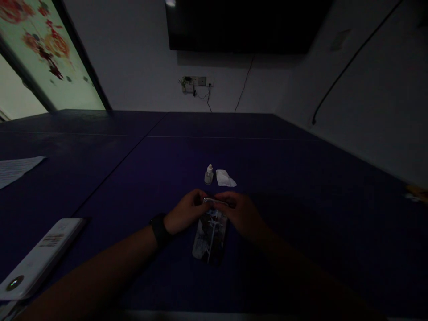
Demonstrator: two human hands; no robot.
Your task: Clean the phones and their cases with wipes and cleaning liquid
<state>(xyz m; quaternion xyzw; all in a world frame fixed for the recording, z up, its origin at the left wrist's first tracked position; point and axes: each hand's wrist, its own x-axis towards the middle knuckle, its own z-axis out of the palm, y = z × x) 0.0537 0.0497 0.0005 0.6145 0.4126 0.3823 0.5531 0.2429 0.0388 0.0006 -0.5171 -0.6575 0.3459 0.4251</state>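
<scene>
A phone (pixel 209 236) with a dark, picture-patterned back or case lies on the blue tabletop in front of me. My left hand (pixel 187 211) grips its far left corner, thumb on top and fingers curled around the edge. On the far right corner, my right hand (pixel 242 214) holds it the same way, the two thumbs close together. Whether the patterned part is a separate case is too dark to tell. Just beyond the hands stands a small clear bottle (pixel 208 176) with a white cap, upright. Beside it lies a crumpled white tissue (pixel 225 178).
A white power bank (pixel 42 258) with a small green light lies at the left, a cable at its near end. Printed paper (pixel 18 169) rests farther left. Beyond the blue table (pixel 187 151) are wall sockets (pixel 199 81) and a mounted screen (pixel 247 26).
</scene>
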